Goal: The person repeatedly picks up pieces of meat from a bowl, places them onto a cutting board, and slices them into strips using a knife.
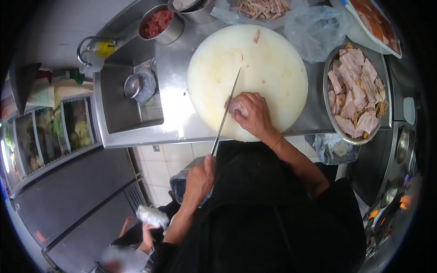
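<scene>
My left hand (199,179) is closed around the handle of a long knife (226,108), below the counter's front edge. The blade slants up across a round white cutting board (282,59), lying at the left side of a small pale-pink piece of meat (237,108). On that piece sits my right hand (256,113), its fingers curled over it and holding it against the board. Whether the blade has entered the meat I cannot tell. A thin strip of meat (256,36) and small scraps lie on the board's far part.
An oval tray (327,98) of sliced meat stands to the right. Behind are plastic bags (314,38), cut strips (261,8) and a pot (175,31) of red meat. A sink (132,116) lies left. Another person's hand (147,232) holds a white package (152,216) at lower left.
</scene>
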`<state>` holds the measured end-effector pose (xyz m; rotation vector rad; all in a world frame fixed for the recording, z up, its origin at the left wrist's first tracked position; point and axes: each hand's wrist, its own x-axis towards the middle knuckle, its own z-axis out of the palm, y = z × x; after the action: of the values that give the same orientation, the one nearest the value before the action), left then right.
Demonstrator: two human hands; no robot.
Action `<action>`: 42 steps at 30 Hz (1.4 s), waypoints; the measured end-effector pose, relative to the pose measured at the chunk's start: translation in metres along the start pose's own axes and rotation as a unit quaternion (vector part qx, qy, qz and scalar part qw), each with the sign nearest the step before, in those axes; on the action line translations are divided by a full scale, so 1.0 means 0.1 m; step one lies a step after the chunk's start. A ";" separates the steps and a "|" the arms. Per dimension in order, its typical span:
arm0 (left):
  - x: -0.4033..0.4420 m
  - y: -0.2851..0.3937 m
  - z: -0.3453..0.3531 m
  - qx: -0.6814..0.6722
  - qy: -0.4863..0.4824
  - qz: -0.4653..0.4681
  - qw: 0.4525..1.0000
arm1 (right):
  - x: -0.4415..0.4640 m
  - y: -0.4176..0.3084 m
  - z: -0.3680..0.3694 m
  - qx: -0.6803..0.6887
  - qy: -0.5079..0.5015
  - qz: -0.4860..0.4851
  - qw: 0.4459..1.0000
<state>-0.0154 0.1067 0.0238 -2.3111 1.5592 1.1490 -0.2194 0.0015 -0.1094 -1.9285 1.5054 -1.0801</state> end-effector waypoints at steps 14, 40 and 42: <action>-0.06 -0.16 0.20 0.034 -0.024 0.008 0.999 | -0.06 0.00 -0.01 0.006 0.009 -0.009 1.000; -0.63 -0.22 0.13 0.015 -0.009 -0.032 0.999 | -0.12 0.05 -0.08 0.041 0.020 -0.008 0.999; -0.59 -0.30 0.21 0.029 -0.017 -0.039 0.999 | -0.11 0.06 -0.07 0.035 0.031 -0.010 0.999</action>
<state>-0.0112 0.1746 0.0384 -2.2817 1.4564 1.1028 -0.2292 0.0108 -0.1129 -1.8827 1.4646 -1.1954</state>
